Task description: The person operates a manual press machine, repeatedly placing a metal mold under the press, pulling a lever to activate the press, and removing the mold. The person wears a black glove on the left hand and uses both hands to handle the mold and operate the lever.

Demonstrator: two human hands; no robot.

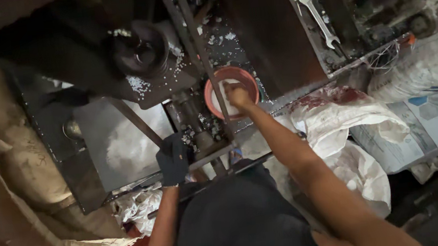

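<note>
Here, in the head view, the right hand (pixel 238 96) was curled shut over the inside of a round, reddish plastic bowl (pixel 215 84) holding pale granules; what its fingers pinched could not be told. The bowl sat on the dark, grimy metal machine bed (pixel 269 36), behind a slanted steel rod (pixel 197 49). The left hand (pixel 173 160), in a dark glove, gripped a flat metal bar (pixel 209 156) running left to right. A long silvery spanner (pixel 318 19) lay pointing diagonally away

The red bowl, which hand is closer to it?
The right hand is closer: it reaches into the red bowl, over the white stuff inside. The left hand, in a dark glove, grips a metal bar lower down, apart from the bowl.
</note>
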